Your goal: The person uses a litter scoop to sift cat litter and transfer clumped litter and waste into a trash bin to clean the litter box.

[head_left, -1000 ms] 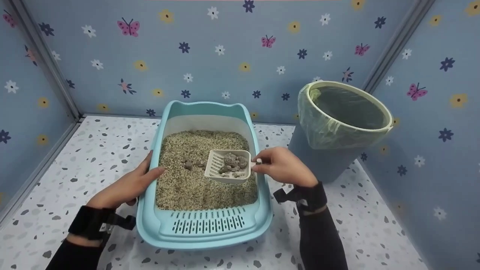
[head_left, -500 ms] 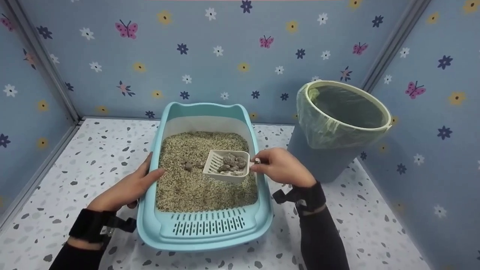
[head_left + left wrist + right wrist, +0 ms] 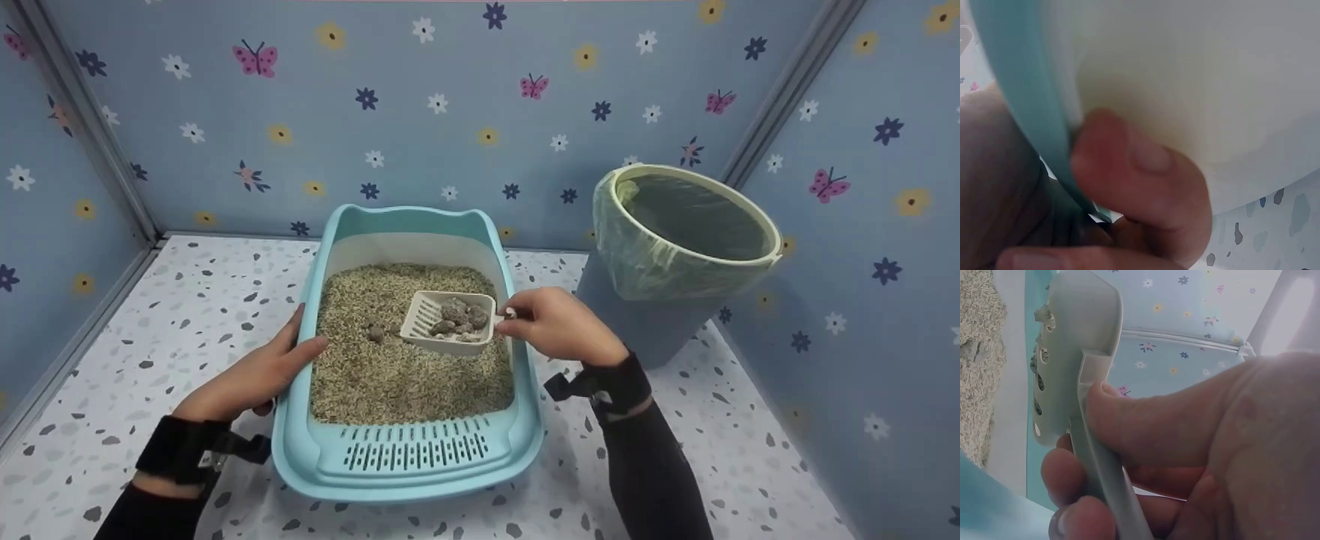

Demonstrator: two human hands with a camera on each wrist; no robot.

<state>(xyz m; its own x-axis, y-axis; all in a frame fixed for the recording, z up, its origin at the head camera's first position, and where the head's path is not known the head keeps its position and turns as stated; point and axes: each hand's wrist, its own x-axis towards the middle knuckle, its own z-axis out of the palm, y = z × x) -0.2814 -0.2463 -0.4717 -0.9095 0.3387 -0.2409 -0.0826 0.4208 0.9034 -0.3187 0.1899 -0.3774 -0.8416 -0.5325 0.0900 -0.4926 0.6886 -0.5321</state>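
The blue walls (image 3: 420,124) are at the far side, the left and the right, with flowers and pink butterflies on them. The white floor (image 3: 210,300) has gray spots all over. A blue box (image 3: 405,484) sits on the floor in the middle, with lots of little slots at its near end. To its right, a bit farther back, is a gray-blue bin (image 3: 630,334). A thin yellow-green bag (image 3: 652,266) lines it and hangs down over the outside, with a pale ring (image 3: 701,255) around the top. Tan litter (image 3: 412,390) covers the bottom of the box. The left hand (image 3: 251,375) grips the box's left edge, its thumb over the top and its other fingers bent on the outside. The right hand (image 3: 559,326) is over the box's right edge. Its fingers are closed around the handle of a white scoop (image 3: 450,346), and its thumb presses on top. The scoop is up above the litter, on the right side of the box, with its slotted front to the left. Brown lumps (image 3: 454,311) lie in it, and bits poke out through its slots. More lumps (image 3: 375,332) lie on the litter, just left of the scoop.
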